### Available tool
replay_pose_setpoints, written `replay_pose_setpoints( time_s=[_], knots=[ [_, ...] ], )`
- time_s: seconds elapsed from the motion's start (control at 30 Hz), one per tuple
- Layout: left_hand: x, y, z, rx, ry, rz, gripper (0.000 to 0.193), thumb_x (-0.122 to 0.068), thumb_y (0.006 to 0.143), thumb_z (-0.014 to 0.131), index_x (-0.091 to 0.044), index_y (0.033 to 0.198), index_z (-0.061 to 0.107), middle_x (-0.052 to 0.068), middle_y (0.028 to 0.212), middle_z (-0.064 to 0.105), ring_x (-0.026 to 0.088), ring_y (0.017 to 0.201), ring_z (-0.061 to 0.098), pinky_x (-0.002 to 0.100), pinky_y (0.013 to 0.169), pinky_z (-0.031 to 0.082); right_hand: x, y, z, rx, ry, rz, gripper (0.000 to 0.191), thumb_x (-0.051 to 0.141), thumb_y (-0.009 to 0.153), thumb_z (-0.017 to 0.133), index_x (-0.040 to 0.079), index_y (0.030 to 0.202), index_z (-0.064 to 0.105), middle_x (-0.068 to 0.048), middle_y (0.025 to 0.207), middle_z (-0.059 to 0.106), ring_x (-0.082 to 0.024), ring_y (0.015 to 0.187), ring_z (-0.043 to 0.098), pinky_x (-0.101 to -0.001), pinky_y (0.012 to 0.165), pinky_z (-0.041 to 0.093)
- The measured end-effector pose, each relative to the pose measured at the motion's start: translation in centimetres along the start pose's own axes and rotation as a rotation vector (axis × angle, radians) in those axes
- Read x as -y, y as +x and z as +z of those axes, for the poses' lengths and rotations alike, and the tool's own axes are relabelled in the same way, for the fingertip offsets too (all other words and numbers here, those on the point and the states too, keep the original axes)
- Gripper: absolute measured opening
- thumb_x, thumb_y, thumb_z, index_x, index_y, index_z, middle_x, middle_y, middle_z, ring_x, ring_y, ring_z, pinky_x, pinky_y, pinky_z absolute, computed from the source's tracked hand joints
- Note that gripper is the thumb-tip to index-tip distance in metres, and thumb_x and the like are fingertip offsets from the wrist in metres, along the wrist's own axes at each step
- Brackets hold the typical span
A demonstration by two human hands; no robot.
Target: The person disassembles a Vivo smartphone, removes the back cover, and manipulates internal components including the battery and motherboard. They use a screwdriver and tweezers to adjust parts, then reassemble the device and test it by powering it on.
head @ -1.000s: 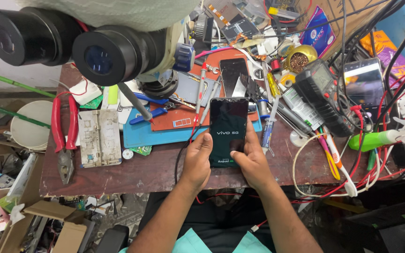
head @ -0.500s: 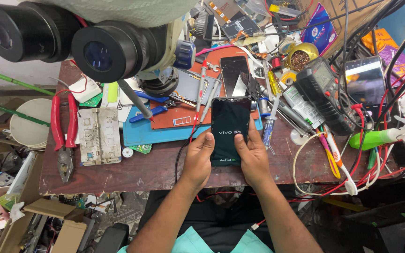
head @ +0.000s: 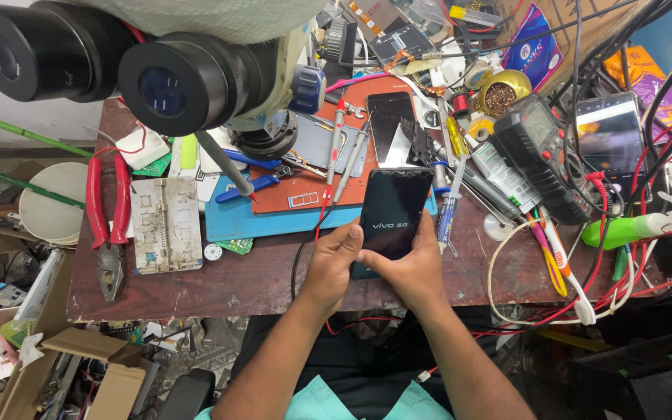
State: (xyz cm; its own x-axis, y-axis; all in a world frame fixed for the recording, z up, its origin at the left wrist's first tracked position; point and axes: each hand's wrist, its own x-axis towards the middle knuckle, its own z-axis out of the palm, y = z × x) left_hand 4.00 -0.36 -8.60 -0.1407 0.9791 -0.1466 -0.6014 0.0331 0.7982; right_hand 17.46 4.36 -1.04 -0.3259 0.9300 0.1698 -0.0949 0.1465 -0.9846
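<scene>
Cluttered workbench (head: 196, 280) — both hands, left hand (head: 334, 260) and right hand (head: 407, 264), keep fingers closed round the smartphone (head: 389, 211), unmoved.

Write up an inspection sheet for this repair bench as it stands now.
Surface: wooden bench, worn, with blue mat and orange mat.
Job's things: black phone, screen lit, held over the bench edge.
Clutter: red pliers, multimeter, syringe, tweezers, second phone.
Hands: left hand and right hand both grip the phone's lower end.
Cables: red and black leads, white cord loop, tangled at right.
Surroundings: microscope eyepieces overhead; cardboard boxes on floor.
</scene>
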Motion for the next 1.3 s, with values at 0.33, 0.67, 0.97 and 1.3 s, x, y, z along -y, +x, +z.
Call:
replay_pose_setpoints(
  time_s=[0.33, 0.67, 0.97, 1.3],
  knots=[
    [-3.9, -1.0, 2.7, 0.114, -0.142, 0.019, 0.037, -0.02, 0.109, 0.053, 0.007, 0.131, 0.064, 0.009, 0.123, 0.07, 0.013, 0.115, 0.063, 0.031, 0.103, 0.048, -1.7, -0.2, 0.1, -0.097, 0.226, 0.097, 0.041, 0.012, 0.095, 0.072, 0.001, 0.131, 0.057, -0.005, 0.118, 0.069, -0.011, 0.104, 0.066, -0.0272, 0.092, 0.054],
    [-3.3, -0.6, 3.0, 0.009, -0.102, 0.067, 0.04, -0.02, 0.11, 0.051, 0.008, 0.137, 0.062, 0.009, 0.124, 0.069, 0.012, 0.115, 0.061, 0.029, 0.103, 0.045, -1.8, -0.5, -0.3, -0.07, 0.224, 0.088, 0.031, 0.016, 0.11, 0.048, 0.0, 0.136, 0.055, -0.005, 0.12, 0.066, -0.009, 0.109, 0.062, -0.0251, 0.096, 0.05],
    [-4.2, -0.7, 3.5, 0.022, -0.059, 0.061, 0.044, -0.025, 0.109, 0.048, 0.006, 0.137, 0.059, 0.014, 0.133, 0.067, 0.017, 0.125, 0.06, 0.032, 0.11, 0.044, 0.1, -0.2, -0.1, 0.041, 0.175, 0.112, 0.049, 0.0, 0.093, 0.067, 0.0, 0.137, 0.046, -0.012, 0.124, 0.066, -0.016, 0.112, 0.066, -0.0323, 0.097, 0.054],
    [-7.8, -3.5, 4.7, -0.301, 0.864, 0.529, 0.027, -0.017, 0.105, 0.062, -0.004, 0.125, 0.074, 0.008, 0.126, 0.075, 0.017, 0.119, 0.072, 0.031, 0.102, 0.055, 0.3, -0.4, -0.3, -0.033, 0.357, 0.122, 0.054, 0.0, 0.094, 0.064, 0.001, 0.144, 0.044, -0.009, 0.127, 0.065, -0.014, 0.113, 0.065, -0.0304, 0.099, 0.053]
  ],
)
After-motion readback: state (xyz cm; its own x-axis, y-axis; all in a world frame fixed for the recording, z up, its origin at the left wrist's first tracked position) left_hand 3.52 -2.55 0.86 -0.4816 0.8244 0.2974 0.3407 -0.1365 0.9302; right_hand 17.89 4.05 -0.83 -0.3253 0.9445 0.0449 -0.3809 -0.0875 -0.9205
